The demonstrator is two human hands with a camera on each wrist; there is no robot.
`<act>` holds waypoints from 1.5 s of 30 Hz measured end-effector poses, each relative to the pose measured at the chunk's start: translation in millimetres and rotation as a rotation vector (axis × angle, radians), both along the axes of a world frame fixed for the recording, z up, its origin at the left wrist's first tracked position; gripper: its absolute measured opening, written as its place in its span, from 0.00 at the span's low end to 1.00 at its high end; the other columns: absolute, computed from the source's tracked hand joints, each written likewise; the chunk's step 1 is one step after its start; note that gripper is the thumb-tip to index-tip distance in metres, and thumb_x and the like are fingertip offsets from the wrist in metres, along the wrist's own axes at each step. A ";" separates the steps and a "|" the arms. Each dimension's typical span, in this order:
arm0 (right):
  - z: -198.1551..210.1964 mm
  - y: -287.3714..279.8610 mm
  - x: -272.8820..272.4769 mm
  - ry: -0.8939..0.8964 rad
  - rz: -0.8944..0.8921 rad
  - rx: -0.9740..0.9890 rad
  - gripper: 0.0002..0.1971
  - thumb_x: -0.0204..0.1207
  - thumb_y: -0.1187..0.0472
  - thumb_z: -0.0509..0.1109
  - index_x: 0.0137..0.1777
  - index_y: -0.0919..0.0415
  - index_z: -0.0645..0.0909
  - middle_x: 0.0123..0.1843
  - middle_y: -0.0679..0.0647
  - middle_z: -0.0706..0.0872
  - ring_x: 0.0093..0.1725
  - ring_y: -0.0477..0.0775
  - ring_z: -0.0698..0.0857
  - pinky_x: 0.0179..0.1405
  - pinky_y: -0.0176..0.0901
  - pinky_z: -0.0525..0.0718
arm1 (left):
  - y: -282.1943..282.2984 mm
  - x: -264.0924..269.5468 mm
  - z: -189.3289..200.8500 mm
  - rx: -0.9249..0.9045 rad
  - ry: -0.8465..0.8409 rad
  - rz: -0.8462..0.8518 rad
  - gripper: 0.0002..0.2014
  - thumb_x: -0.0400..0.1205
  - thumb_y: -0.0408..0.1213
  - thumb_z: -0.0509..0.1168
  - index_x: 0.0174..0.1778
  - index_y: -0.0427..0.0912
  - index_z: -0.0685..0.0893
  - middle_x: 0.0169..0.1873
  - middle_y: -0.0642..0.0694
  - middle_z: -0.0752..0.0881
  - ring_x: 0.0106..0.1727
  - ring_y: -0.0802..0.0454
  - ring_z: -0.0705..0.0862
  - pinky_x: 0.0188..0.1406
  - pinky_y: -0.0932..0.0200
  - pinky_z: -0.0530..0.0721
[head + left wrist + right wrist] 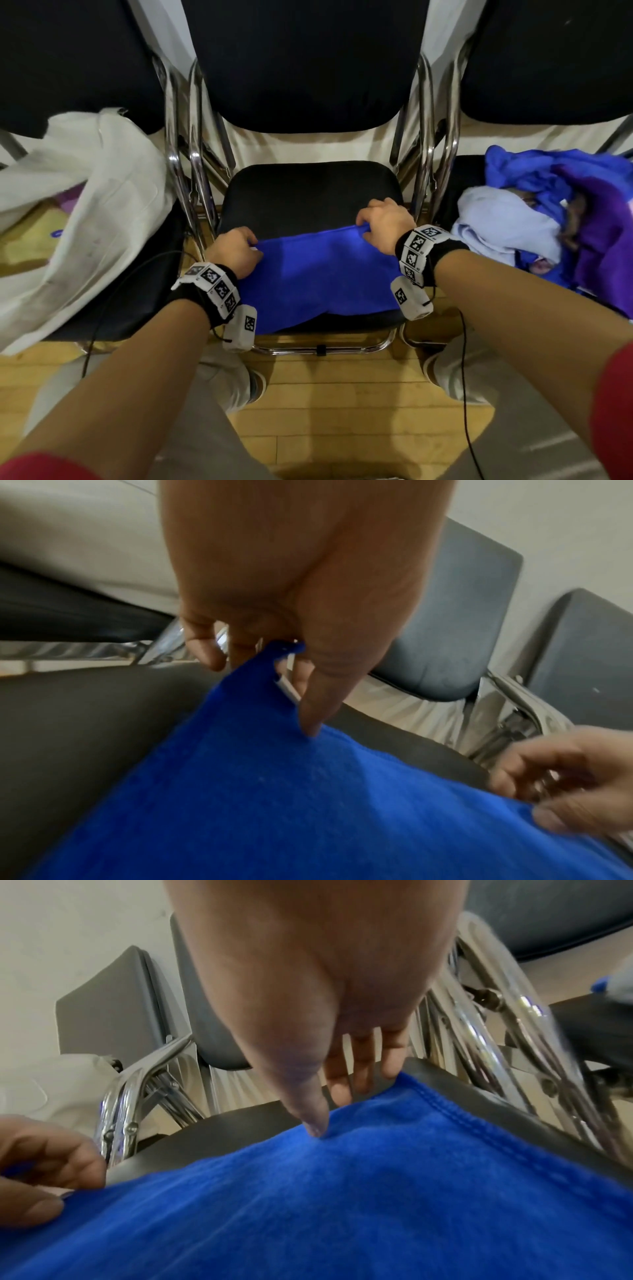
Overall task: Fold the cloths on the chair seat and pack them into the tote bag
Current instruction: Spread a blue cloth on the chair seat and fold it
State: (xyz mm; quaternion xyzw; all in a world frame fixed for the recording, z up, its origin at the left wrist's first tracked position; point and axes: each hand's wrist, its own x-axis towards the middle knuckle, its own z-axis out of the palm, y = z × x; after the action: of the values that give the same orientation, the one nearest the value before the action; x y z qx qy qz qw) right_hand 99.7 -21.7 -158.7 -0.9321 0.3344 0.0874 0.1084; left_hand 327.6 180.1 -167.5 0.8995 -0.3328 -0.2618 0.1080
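A bright blue cloth (318, 277) lies spread over the front half of the middle chair's black seat (308, 192), its near edge hanging over the front. My left hand (236, 251) pinches the cloth's far left corner (284, 653) between thumb and fingers. My right hand (383, 224) pinches the far right corner, thumb on top of the blue cloth (342, 1191). The off-white tote bag (85, 205) slumps open on the left chair. A heap of blue, pale and purple cloths (548, 212) sits on the right chair.
Chrome chair frames (181, 164) stand between the seats on both sides. Black backrests (305, 61) rise behind. Cables from my wrist cameras hang toward the wooden floor (342, 394). My knees are close to the seat front.
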 end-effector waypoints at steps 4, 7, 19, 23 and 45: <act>-1.7 -5.4 10.8 0.102 0.038 0.004 0.16 0.81 0.57 0.70 0.68 0.49 0.79 0.66 0.52 0.79 0.67 0.58 0.74 0.66 0.55 0.75 | -13.5 -4.9 -2.4 0.115 -0.115 -0.188 0.14 0.81 0.44 0.69 0.62 0.54 0.80 0.58 0.50 0.83 0.62 0.48 0.81 0.69 0.39 0.78; -2.9 -8.4 14.8 0.120 0.040 0.010 0.15 0.79 0.56 0.70 0.65 0.49 0.79 0.62 0.53 0.80 0.65 0.58 0.75 0.66 0.55 0.74 | -22.2 -7.1 -3.5 0.143 -0.153 -0.246 0.16 0.82 0.49 0.69 0.65 0.53 0.79 0.60 0.50 0.82 0.65 0.47 0.79 0.73 0.36 0.72; 5.2 -5.0 6.3 -0.009 0.019 0.106 0.09 0.76 0.66 0.70 0.46 0.51 0.75 0.44 0.48 0.81 0.45 0.51 0.80 0.54 0.47 0.75 | -18.5 -2.2 -4.9 0.104 -0.127 -0.296 0.05 0.85 0.47 0.64 0.55 0.56 0.78 0.52 0.53 0.80 0.56 0.51 0.80 0.70 0.39 0.74; -0.6 -4.9 3.1 -0.083 -0.010 0.086 0.08 0.77 0.64 0.71 0.51 0.52 0.76 0.50 0.49 0.77 0.45 0.51 0.80 0.40 0.41 0.76 | -15.3 -1.6 -5.6 0.109 -0.134 -0.299 0.03 0.86 0.46 0.63 0.54 0.56 0.78 0.52 0.53 0.79 0.57 0.50 0.80 0.71 0.38 0.73; -5.5 -24.2 -3.6 -0.088 -0.130 0.101 0.03 0.81 0.61 0.68 0.50 0.51 0.81 0.52 0.51 0.83 0.48 0.52 0.83 0.45 0.46 0.83 | -19.1 6.1 0.0 0.014 -0.177 -0.236 0.03 0.88 0.44 0.60 0.50 0.56 0.78 0.46 0.54 0.81 0.55 0.51 0.80 0.72 0.37 0.69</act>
State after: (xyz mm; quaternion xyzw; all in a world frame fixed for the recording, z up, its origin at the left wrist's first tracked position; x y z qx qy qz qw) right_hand 96.0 -45.8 -164.3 -0.9047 0.3841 0.0561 0.1754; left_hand 333.7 160.9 -167.5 0.8744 -0.4427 -0.1945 0.0405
